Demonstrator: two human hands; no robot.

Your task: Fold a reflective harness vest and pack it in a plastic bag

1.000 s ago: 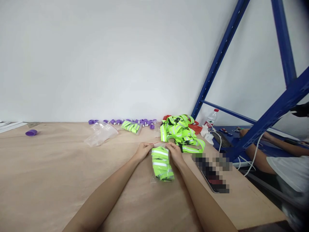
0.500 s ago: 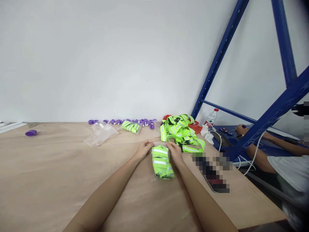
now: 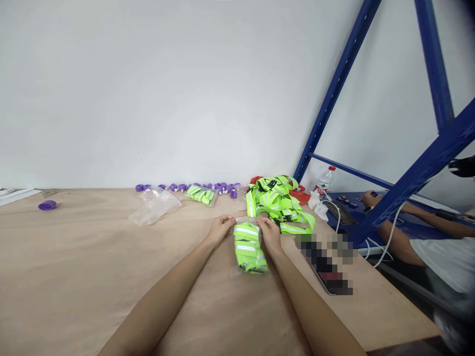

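Slightly raised since earlier: strap-filled bag [image 3: 248, 247], frame centre. Mouth [image 3: 246, 218] finger-pinched by left hand [image 3: 220, 229] and right hand [image 3: 270, 235]; sealing apparently underway, even pressing called for.

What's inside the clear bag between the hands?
The clear bag holds folded yellow-green strapping with pale stripes. Its outer folds cover the inner layers and underside, so those can't be seen.

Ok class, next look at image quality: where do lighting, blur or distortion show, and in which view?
In the head view, the wall is softly lit; in the head view, the top right corner darkens and the blue frame leans, probably lens distortion; also in the head view, pixel blocks mask most of a flat item, while the bag's white bands look bright but distinct.
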